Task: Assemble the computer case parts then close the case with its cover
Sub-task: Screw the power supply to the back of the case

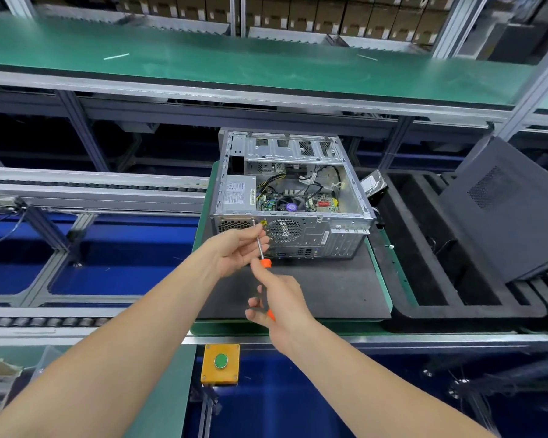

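An open grey computer case (348,181) lies on its side on a dark mat (329,286), its rear panel facing me and the motherboard, fan and power supply visible inside. My right hand (282,308) grips the orange handle of a screwdriver (260,248). The metal shaft points up to the top left of the rear panel, near the power supply grille. My left hand (238,251) steadies the shaft with its fingertips. The dark case cover (513,210) leans at the right.
A black foam tray (424,279) sits right of the mat, with a hard drive (374,184) at its far end. A yellow box with a green button (220,361) is at the bench's front edge. Roller conveyor rails run to the left. A green shelf spans above.
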{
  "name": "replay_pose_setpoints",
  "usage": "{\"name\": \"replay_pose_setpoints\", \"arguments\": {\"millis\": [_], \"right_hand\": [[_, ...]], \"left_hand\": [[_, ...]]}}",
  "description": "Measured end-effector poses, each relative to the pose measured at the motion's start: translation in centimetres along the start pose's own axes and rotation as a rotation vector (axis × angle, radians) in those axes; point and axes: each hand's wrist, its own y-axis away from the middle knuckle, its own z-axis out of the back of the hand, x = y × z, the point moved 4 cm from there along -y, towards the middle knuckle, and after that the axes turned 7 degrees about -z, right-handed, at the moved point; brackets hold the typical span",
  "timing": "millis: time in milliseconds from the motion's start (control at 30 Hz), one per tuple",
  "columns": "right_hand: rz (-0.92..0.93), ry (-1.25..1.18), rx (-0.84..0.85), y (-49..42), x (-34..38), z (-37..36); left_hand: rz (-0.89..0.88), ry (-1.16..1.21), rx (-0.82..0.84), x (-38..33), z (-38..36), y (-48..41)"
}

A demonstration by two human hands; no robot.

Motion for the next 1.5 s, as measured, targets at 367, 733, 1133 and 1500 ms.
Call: {"name": "replay_pose_setpoints", "arguments": {"millis": [367, 733, 1133, 1500], "right_hand": [[-0.031, 0.043, -0.015, 0.3, -0.4, -0.7], [-0.052, -0.063, -0.001, 0.5, -0.4, -1.1], [-0.003, -0.137, 0.016, 0.9, -0.3, -1.6], [-0.008, -0.067, -0.016, 0.8, -0.1, -1.3]], "left_hand": [[-0.017, -0.003, 0.028, -0.2, 0.0, 0.7], [-0.001, -0.056, -0.087, 0.4, 0.3, 0.3], [0.022, -0.015, 0.011, 0.2, 0.3, 0.5], [0.005, 0.115, 0.018, -0.1, -0.6, 0.9]]}}
